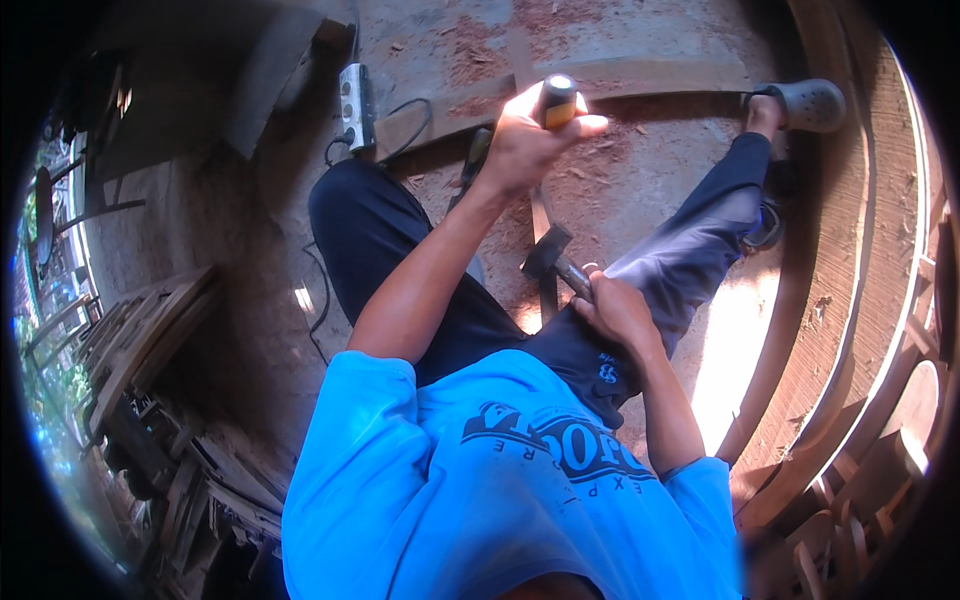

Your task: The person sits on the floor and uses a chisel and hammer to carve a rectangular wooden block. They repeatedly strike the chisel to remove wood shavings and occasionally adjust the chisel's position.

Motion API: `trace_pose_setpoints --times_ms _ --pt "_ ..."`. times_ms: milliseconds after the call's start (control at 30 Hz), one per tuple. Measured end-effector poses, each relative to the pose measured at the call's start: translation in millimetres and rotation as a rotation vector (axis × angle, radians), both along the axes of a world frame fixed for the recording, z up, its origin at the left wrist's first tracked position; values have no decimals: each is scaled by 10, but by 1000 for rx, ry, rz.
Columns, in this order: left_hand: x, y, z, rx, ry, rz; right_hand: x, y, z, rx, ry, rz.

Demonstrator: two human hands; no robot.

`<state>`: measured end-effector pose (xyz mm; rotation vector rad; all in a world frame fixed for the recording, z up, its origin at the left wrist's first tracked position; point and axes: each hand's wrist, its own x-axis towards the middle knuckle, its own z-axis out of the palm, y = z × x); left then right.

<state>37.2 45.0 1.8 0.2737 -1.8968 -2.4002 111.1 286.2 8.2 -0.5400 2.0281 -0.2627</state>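
My left hand (pixel 530 145) is raised over the floor, its fingers wrapped round a tool with a black and yellow handle (pixel 560 108). The handle's round end faces up and shines in the light; the tool's lower part is hidden, so I cannot make out its kind. Closer to my body, my right hand (pixel 622 312) grips a hammer (pixel 546 251) by its handle, near my right thigh. The hammer's dark head points up and to the left. Below the left hand, a narrow wooden strip (pixel 541 212) runs between my legs and passes behind the hammer head.
A long board (pixel 640 76) lies across the floor, with reddish shavings (pixel 478 48) around it. At upper left sits a white power strip (pixel 354 100) with a black cable. Large wooden planks (pixel 850 270) line the right side. Wood pieces (pixel 150 340) are piled at left.
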Motion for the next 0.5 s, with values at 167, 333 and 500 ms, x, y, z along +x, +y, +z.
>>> trace_pose_setpoints --times_ms 167,333,500 --pt "-35 -72 72 -15 38 75 33 33 -47 -39 23 1" --pt "-62 -160 111 -57 101 112 60 68 -99 -80 40 -4" --pt "-43 -152 145 -41 131 109 55 73 -116 -91 43 -16"
